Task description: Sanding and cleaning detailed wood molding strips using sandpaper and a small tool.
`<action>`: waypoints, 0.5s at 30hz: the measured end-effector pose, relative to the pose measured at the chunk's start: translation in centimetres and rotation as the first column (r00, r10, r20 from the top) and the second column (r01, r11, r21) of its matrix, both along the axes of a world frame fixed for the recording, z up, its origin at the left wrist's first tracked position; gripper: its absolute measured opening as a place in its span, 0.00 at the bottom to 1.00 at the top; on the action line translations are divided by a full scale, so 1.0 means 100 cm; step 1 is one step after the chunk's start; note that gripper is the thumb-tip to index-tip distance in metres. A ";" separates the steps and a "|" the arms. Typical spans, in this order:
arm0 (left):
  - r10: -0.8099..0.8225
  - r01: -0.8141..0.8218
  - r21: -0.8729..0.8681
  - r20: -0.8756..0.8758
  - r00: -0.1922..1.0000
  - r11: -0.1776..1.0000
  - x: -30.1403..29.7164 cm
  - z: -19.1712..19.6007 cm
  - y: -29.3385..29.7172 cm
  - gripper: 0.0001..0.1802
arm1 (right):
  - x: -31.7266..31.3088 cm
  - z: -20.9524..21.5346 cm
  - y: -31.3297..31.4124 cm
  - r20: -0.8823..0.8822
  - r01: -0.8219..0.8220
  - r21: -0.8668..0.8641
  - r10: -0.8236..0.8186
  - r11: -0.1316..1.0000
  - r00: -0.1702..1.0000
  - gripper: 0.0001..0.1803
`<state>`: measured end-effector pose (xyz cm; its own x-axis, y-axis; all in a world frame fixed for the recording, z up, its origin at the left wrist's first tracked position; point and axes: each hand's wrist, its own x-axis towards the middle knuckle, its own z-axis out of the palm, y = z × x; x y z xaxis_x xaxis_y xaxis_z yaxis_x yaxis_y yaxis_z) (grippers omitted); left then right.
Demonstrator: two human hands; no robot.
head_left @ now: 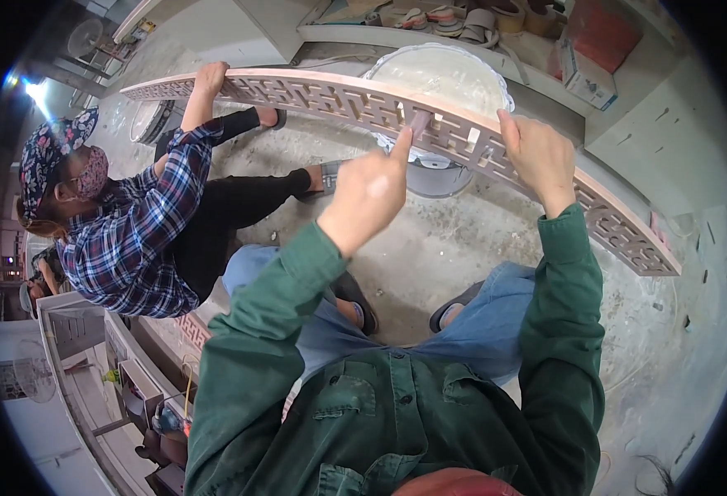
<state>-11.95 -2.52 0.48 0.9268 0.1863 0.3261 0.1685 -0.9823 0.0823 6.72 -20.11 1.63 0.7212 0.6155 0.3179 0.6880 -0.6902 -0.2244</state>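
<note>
A long, narrow carved wooden lattice panel (339, 99) stretches across in front of me, on its long edge. My right hand (539, 161) grips it right of the middle, thumb up at the top edge and fingers closed around it. My left hand (372, 192) is closed in front of the panel, its index finger stretched up. That finger presses a small mauve-brown strip (422, 122), which looks like folded sandpaper, into the lattice openings. The curled fingers of this hand are partly hidden.
A seated co-worker in a plaid shirt (153, 215) holds the panel's left part with one hand (210, 78). Round pale-topped supports (450, 62) stand beneath and behind the panel. A shelf (363, 35) with sanding discs and a box (588, 78) is at the back.
</note>
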 end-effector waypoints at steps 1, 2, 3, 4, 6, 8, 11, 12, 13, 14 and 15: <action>-0.021 0.020 0.009 0.021 1.000 1.000 0.010 0.003 0.007 0.29 | 0.001 -0.001 0.001 -0.004 -0.004 -0.004 0.004 1.000 1.000 0.30; -0.039 0.038 0.020 0.041 0.998 0.999 0.019 0.005 0.012 0.29 | 0.002 -0.002 0.002 0.001 -0.004 0.005 0.004 1.000 1.000 0.30; -0.064 0.060 0.048 0.082 0.995 0.997 0.027 0.003 0.013 0.28 | 0.004 -0.003 0.004 0.009 -0.002 0.019 0.002 1.000 1.000 0.30; -0.059 0.055 0.051 0.081 0.995 0.997 0.029 0.000 0.009 0.28 | 0.003 -0.002 0.006 0.008 -0.007 0.022 0.007 1.000 1.000 0.30; 0.000 -0.009 0.077 0.113 0.994 0.997 0.036 -0.005 0.002 0.29 | 0.005 -0.002 0.005 -0.016 0.011 0.017 -0.011 1.000 1.000 0.30; -0.004 -0.002 0.076 0.068 0.998 0.997 0.020 -0.008 -0.006 0.32 | 0.003 -0.001 0.003 -0.024 -0.003 0.034 0.004 0.999 1.000 0.30; -0.011 0.008 0.095 0.037 0.999 0.995 -0.002 -0.002 -0.013 0.33 | -0.001 -0.001 -0.004 -0.009 -0.020 0.045 0.021 0.999 1.000 0.30; 0.011 -0.012 0.082 0.005 1.000 0.997 -0.004 0.001 -0.012 0.32 | -0.002 0.000 -0.004 0.014 -0.030 0.037 0.030 0.999 0.999 0.30; 0.033 -0.031 0.068 -0.028 0.999 0.997 -0.003 0.003 -0.011 0.31 | 0.000 -0.001 -0.004 0.019 -0.028 0.042 0.027 0.999 0.999 0.30; 0.003 -0.004 0.069 0.017 1.000 0.998 0.001 0.003 -0.006 0.29 | 0.001 -0.002 -0.002 0.012 -0.020 0.054 0.019 0.998 1.000 0.30; 0.008 -0.009 0.072 0.022 1.000 0.997 0.008 0.004 -0.002 0.29 | 0.002 -0.003 -0.002 0.004 -0.011 0.066 0.011 0.998 1.000 0.30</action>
